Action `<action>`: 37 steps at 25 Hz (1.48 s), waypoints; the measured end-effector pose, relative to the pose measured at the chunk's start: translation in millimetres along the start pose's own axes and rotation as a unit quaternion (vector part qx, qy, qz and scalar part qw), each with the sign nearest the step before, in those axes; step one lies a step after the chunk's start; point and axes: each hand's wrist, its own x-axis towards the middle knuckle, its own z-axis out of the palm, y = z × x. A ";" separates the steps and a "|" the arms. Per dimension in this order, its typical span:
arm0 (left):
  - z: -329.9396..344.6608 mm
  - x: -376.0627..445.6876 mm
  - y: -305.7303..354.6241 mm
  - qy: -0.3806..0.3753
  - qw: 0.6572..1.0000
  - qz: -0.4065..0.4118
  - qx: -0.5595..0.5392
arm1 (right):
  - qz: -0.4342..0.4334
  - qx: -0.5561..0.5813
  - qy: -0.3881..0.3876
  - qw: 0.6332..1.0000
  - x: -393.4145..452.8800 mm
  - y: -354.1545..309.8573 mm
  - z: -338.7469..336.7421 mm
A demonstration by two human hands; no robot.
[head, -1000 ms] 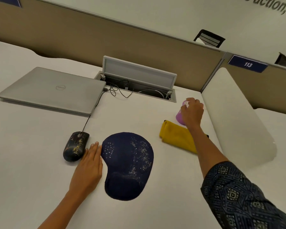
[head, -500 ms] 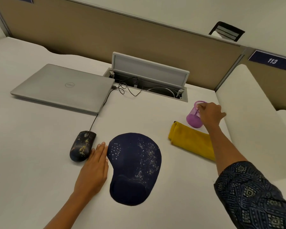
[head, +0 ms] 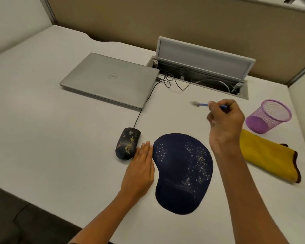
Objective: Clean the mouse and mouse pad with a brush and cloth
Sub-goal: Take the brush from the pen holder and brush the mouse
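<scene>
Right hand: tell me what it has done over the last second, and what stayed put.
The right hand left the purple mesh cup, where it was reaching a second ago, and swung left over the desk, its fingers now closed on a small blue brush. The left hand stays flat between mouse and mouse pad; the yellow cloth is unmoved.

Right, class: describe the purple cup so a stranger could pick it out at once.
Start at the closed silver laptop and cross the white desk to its far right edge. Behind the folded yellow cloth stands the purple cup, the only see-through mesh thing there, upright and empty.
</scene>
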 end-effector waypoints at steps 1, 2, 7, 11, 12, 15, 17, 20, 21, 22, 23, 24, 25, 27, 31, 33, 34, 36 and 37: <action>-1.8 -0.2 1.3 0.004 1.000 0.000 -0.003 | 0.026 -0.011 -0.039 0.999 -10.4 10.5 11.8; -4.4 -1.1 3.0 0.010 1.000 0.005 -0.008 | 0.046 -0.028 -0.073 0.996 -17.9 19.8 21.5; -19.4 -12.4 2.7 0.069 0.986 0.140 -0.064 | 0.106 -0.029 -0.113 0.988 -32.7 46.9 50.9; -49.6 -19.3 -35.1 0.136 0.979 0.114 -0.101 | 0.125 -0.064 -0.115 0.983 -44.6 63.6 61.4; -58.0 -16.6 -48.1 0.130 0.983 0.073 -0.105 | 0.129 -0.084 -0.098 0.983 -48.3 68.0 63.7; -76.8 0.9 -85.3 0.042 0.990 -0.025 -0.133 | 0.135 -0.124 -0.029 0.983 -57.0 82.2 69.9; -81.9 14.8 -104.9 -0.037 0.986 -0.029 -0.158 | 0.140 -0.121 -0.014 0.983 -59.4 87.6 75.6; -85.3 33.8 -121.5 -0.119 0.981 -0.010 -0.152 | 0.157 -0.130 -0.062 0.977 -60.5 87.6 82.3; -86.4 38.5 -124.5 -0.142 0.980 -0.004 -0.143 | 0.166 -0.132 -0.080 0.974 -60.8 87.3 84.6; -87.0 42.1 -126.0 -0.161 0.977 -0.001 -0.136 | 0.174 -0.133 -0.098 0.971 -61.0 87.5 86.4; -87.4 44.9 -126.8 -0.175 0.976 0.001 -0.133 | 0.182 -0.134 -0.111 0.968 -61.2 87.8 87.5; -87.7 47.9 -126.8 -0.184 0.974 0.002 -0.130 | 0.189 -0.139 -0.120 0.965 -60.9 88.3 88.7; -87.8 50.7 -127.5 -0.189 0.974 0.005 -0.127 | 0.193 -0.145 -0.124 0.963 -60.3 88.9 90.1; -87.9 56.4 -129.4 -0.198 0.974 0.014 -0.112 | 0.195 -0.158 -0.124 0.960 -58.8 90.5 93.4; -86.4 61.9 -131.3 -0.208 0.974 0.037 -0.088 | 0.203 -0.199 -0.144 0.948 -55.2 93.5 95.5; -85.8 61.2 -132.0 -0.202 0.975 0.039 -0.087 | 0.210 -0.213 -0.155 0.942 -54.0 92.9 91.2; -85.5 61.3 -132.7 -0.200 0.975 0.040 -0.088 | 0.212 -0.217 -0.150 0.941 -52.5 92.1 88.9; -84.3 61.5 -133.6 -0.197 0.976 0.039 -0.087 | 0.206 -0.226 -0.125 0.944 -49.0 91.2 86.1; -84.0 61.2 -133.6 -0.197 0.976 0.038 -0.085 | 0.201 -0.225 -0.113 0.947 -47.9 91.0 86.5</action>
